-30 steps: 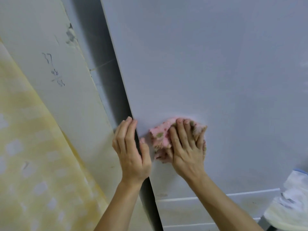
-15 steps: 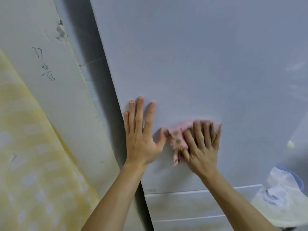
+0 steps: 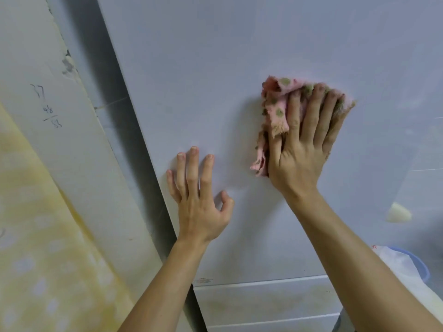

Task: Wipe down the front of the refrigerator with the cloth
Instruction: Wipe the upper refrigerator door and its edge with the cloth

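1. A pale, chipped wall with pencilled numbers [image 3: 49, 109] and a yellow patterned sheet [image 3: 36, 236] stand left of the flat, pale grey refrigerator door [image 3: 239, 56].
2. The crumpled pink cloth with green dots [image 3: 275, 101] lies against the middle of that door, under the right hand [image 3: 302, 149]. The fingers are straight and press it flat, and a loose end hangs down beside the thumb.
3. The left hand [image 3: 199, 200] holds nothing. Its spread fingers rest on the door near its left edge, below and left of the cloth.
4. The wiping looks well under way but not finished. No wet track shows, so I cannot tell how much of the door is done.
5. Still to do, by the look of it, are the white lower drawer panels [image 3: 263, 300], which look smudged, and a rusty mark [image 3: 202, 280] at the door's bottom corner.
6. The cloth looks worn, frayed at its edges, soft and thin.
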Action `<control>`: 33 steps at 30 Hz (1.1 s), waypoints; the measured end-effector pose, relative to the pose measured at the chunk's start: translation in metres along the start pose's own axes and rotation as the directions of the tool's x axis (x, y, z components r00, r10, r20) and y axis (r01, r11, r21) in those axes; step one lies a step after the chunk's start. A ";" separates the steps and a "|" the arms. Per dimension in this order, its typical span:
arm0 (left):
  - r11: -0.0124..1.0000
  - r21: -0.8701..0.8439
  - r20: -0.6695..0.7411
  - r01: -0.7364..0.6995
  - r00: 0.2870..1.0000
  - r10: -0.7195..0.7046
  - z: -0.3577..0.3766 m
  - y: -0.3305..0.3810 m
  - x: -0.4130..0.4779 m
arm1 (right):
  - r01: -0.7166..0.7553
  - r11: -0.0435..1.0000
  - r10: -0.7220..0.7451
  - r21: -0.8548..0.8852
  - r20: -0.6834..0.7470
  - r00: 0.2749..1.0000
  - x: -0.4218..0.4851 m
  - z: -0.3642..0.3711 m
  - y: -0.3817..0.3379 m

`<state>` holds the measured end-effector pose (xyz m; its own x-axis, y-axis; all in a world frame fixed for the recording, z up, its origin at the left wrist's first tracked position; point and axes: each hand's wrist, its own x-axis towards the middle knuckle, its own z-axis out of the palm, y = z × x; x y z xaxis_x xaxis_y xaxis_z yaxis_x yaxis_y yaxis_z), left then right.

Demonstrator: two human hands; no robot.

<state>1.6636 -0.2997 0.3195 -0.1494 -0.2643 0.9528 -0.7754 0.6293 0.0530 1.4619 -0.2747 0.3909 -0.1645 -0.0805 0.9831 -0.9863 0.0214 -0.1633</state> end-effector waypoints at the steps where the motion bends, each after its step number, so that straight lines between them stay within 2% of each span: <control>1: 1.000 0.002 -0.004 -0.001 1.000 0.001 0.001 0.003 0.000 | 0.040 0.999 -0.040 0.011 0.008 0.999 -0.009 -0.001 0.004; 4: 1.000 0.001 -0.004 -0.025 1.000 0.025 0.006 0.011 0.000 | 0.157 0.986 -0.160 0.058 0.067 0.985 -0.065 -0.002 0.025; 6: 0.999 -0.002 -0.005 -0.033 0.999 0.033 0.008 0.017 0.000 | 0.223 0.972 -0.233 0.073 0.177 0.956 -0.123 -0.004 0.045; 9: 1.000 0.001 -0.007 -0.029 1.000 0.029 0.010 0.029 -0.001 | 0.269 0.962 -0.266 0.042 0.342 0.901 -0.197 -0.014 0.078; 11: 1.000 0.017 0.000 -0.025 1.000 0.025 0.012 0.036 -0.004 | 0.285 0.958 -0.272 0.026 0.387 0.881 -0.207 -0.020 0.089; 15: 0.999 0.035 0.023 -0.021 1.000 0.021 0.014 0.051 -0.008 | 0.256 0.963 -0.270 0.087 0.361 0.893 -0.180 -0.025 0.084; 20: 0.999 0.034 0.011 -0.012 1.000 0.011 0.017 0.066 0.003 | -0.010 0.993 -0.012 0.118 0.184 0.983 -0.038 -0.025 0.081; 23: 0.999 0.030 0.016 -0.011 1.000 0.010 0.019 0.076 0.015 | -0.055 0.993 0.046 0.107 0.078 0.996 0.034 -0.028 0.078; 26: 1.000 0.021 0.034 -0.014 0.999 0.013 0.020 0.085 0.020 | 0.003 0.996 -0.008 0.086 0.054 0.999 0.028 -0.030 0.085; 30: 1.000 0.003 0.052 0.000 0.999 0.000 0.025 0.090 0.018 | 0.135 0.988 -0.143 0.080 0.118 0.983 -0.054 -0.033 0.119; 33: 0.999 0.008 0.092 0.033 0.995 -0.033 0.031 0.093 0.016 | 0.339 0.936 -0.352 0.095 0.257 0.900 -0.123 -0.038 0.164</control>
<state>1.5701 -0.2679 0.3301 -0.1793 -0.3515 0.9189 -0.7848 0.6144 0.0819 1.3204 -0.2230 0.2467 0.1967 -0.3356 0.9212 -0.9798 -0.1017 0.1722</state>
